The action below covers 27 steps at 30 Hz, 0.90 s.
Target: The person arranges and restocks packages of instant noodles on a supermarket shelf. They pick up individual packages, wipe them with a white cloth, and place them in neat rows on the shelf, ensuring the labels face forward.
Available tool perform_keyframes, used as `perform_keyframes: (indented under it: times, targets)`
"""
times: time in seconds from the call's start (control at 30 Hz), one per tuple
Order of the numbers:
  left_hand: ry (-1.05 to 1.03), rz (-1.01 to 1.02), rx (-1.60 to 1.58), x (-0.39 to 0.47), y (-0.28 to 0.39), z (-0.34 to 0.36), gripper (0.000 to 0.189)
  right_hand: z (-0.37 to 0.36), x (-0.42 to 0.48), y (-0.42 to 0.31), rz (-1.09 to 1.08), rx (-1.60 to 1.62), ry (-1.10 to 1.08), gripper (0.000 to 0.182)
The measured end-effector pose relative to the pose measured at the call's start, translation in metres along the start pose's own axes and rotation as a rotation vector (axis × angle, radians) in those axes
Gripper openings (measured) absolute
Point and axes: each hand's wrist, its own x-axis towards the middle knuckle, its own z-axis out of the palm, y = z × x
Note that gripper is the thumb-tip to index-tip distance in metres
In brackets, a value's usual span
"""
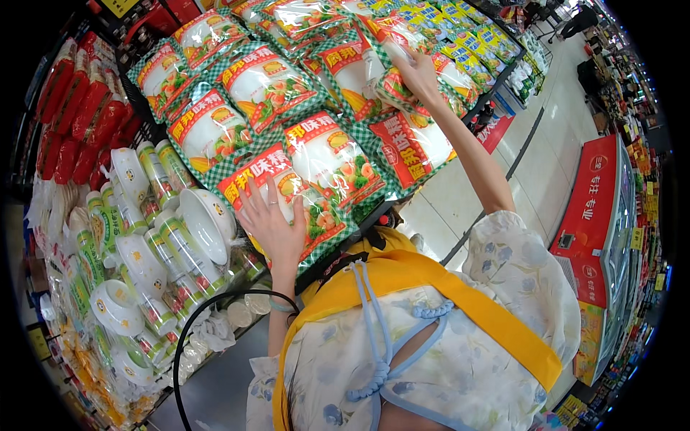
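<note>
My left hand [277,221] lies flat with fingers spread on a plastic seasoning bag [323,221] at the near edge of the display. The bag holds white contents and has a red top and green-checked edges. Farther off on the right, my right hand [415,75] grips the side of a similar bag [396,35], which sits tilted among the others. Its fingertips are partly hidden by the plastic. Between my hands lies another upright-printed bag [326,153]. Beside it, a bag [412,145] is turned with its print sideways.
Wrapped noodle packs [183,253] with white bowls [205,223] are stacked at left, below red packages [89,102]. Yellow-and-blue packets [474,51] lie at the far right. A red-sided chest freezer [585,215] stands across the tiled aisle [525,156]. A black cable [180,334] curves near my left arm.
</note>
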Motion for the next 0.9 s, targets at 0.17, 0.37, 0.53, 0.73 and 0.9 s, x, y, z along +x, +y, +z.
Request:
perform_keyframes:
  times: [0.17,0.37,0.53,0.73,0.9]
  targets:
    - [-0.02,0.009,0.008,-0.001,0.0,-0.001,0.061,0.01,-0.078,-0.052,-0.313,-0.011,-0.043,0.041]
    - [-0.033,0.016,0.019,0.001,0.001,-0.002,0.062,0.082,-0.157,-0.045,-0.275,-0.404,-0.539,0.057]
    - [0.017,-0.003,0.019,0.0,0.003,0.004,0.06,0.09,-0.131,-0.037,-0.649,-0.361,-0.218,0.051]
    - [-0.013,-0.05,0.137,0.003,0.011,0.004,0.059,0.115,-0.147,-0.036,-0.724,-0.415,-0.297,0.045]
    - [0.053,-0.039,0.229,0.003,0.009,0.014,0.059,0.124,-0.147,-0.03,-0.698,-0.413,-0.207,0.044]
